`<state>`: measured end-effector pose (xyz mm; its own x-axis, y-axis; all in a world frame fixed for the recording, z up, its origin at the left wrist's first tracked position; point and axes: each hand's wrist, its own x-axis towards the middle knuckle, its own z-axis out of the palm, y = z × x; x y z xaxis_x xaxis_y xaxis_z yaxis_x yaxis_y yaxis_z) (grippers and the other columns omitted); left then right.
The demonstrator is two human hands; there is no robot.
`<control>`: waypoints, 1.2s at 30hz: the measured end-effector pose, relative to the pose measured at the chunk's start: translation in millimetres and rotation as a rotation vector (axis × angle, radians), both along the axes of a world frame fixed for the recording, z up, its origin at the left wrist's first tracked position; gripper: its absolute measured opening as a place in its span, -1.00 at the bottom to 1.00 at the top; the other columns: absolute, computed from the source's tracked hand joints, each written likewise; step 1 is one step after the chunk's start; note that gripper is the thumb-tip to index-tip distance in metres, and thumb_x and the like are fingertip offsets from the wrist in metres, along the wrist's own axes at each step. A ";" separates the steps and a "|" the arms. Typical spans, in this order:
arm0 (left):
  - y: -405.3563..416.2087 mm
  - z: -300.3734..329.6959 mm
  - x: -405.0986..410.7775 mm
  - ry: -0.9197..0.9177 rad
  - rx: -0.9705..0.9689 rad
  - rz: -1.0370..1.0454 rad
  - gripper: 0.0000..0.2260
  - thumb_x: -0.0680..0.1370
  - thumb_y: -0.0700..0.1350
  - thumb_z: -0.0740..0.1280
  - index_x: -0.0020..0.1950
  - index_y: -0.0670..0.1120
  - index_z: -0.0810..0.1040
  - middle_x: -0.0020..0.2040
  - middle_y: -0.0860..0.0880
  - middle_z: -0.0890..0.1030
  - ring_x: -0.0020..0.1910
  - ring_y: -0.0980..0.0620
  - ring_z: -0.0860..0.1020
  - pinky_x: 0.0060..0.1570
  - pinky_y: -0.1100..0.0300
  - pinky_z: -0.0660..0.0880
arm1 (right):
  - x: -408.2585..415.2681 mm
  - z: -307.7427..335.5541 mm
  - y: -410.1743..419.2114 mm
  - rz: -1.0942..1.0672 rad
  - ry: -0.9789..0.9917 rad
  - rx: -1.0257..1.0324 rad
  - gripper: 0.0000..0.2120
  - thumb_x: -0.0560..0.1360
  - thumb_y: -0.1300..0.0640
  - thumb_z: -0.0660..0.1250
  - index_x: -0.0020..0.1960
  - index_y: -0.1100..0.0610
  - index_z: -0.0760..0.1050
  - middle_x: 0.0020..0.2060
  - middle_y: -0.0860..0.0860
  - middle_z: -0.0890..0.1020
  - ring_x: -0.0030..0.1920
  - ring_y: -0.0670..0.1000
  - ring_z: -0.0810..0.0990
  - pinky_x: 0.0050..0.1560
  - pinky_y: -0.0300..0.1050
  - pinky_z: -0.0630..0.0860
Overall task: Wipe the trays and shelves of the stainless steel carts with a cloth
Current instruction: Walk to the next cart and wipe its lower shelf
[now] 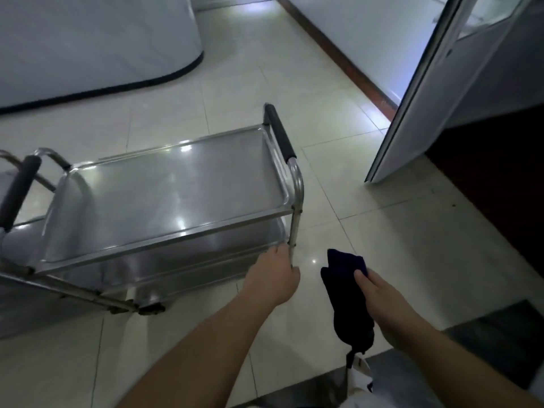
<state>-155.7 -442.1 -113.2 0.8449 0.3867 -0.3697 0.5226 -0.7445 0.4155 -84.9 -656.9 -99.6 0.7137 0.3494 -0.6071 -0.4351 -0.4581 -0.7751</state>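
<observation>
A stainless steel cart (164, 201) stands on the tiled floor at the left centre, with a bare top tray and a lower shelf (206, 257) beneath it. A black padded handle (279, 134) runs along its right end. My left hand (273, 278) grips the cart's near right upright post (294, 228) low down. My right hand (382, 301) holds a dark cloth (347, 290) that hangs down, a little to the right of the cart.
A second cart's padded handle (17, 192) and frame show at the far left. An open door (441, 92) stands at the right, a white curved counter (97, 45) at the back left. A dark mat (500, 334) lies at the lower right.
</observation>
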 end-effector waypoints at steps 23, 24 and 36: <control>-35.1 -5.1 374.8 -0.025 -0.132 0.221 -0.46 0.63 0.09 0.25 0.58 -0.03 0.26 0.48 -0.09 0.44 0.35 -0.12 0.50 0.30 -0.05 0.49 | 391.9 6.2 -25.7 -0.024 0.011 0.036 -0.75 0.71 -0.12 0.16 0.26 -0.10 0.55 0.10 -0.04 0.71 0.10 0.03 0.69 0.08 0.02 0.62; -24.2 -8.2 393.4 -0.021 -0.135 0.211 -0.46 0.64 0.09 0.24 0.59 -0.03 0.26 0.48 -0.09 0.43 0.36 -0.12 0.49 0.28 -0.01 0.48 | 409.5 5.6 -14.6 -0.028 0.000 0.030 -0.75 0.71 -0.12 0.17 0.25 -0.10 0.55 0.09 -0.03 0.71 0.09 0.04 0.69 0.09 0.04 0.63; 117.5 7.4 581.3 -0.014 -0.113 0.186 -0.48 0.63 0.06 0.23 0.56 -0.05 0.28 0.43 -0.10 0.45 0.35 -0.14 0.47 0.29 -0.09 0.49 | 594.1 21.2 109.9 -0.086 0.030 0.030 -0.78 0.72 -0.04 0.17 0.20 -0.10 0.58 0.08 0.04 0.72 0.11 0.12 0.69 0.05 0.06 0.63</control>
